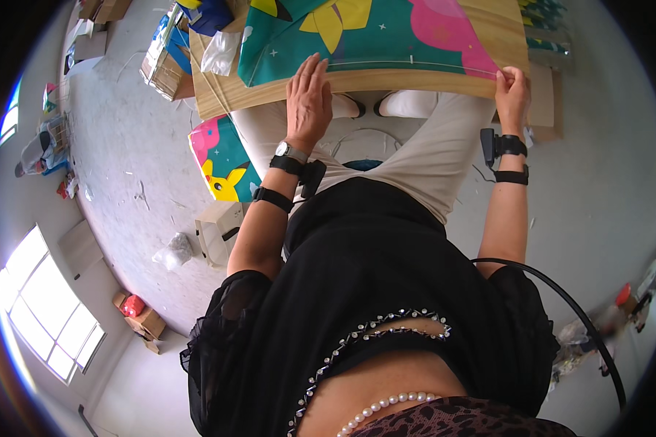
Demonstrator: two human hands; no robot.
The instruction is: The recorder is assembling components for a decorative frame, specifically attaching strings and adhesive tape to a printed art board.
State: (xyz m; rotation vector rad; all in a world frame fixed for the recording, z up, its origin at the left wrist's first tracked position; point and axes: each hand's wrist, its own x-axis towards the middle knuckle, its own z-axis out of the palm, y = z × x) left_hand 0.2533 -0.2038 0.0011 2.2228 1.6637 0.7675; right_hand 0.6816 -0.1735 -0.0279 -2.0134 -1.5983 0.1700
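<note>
On the wooden table lies a glossy printed sheet (pixel 386 36), green with yellow star shapes and a pink patch. A thin white line, a string or a thin rod, (pixel 444 65) runs along its near edge. My left hand (pixel 310 105) lies flat at the sheet's near left part, fingers stretched out and pointing away. At the near right corner, my right hand (pixel 512 91) is closed in a pinch where the sheet's corner and the white line's end meet. The fingertips hide exactly how much of each is gripped.
The wooden tabletop (pixel 386 81) ends just above my lap. A second printed sheet (pixel 226 160) hangs at the left beside my leg. Crumpled white plastic (pixel 221 52) and a cardboard box (pixel 160 69) are at the left; another box (pixel 545 109) stands right of the table.
</note>
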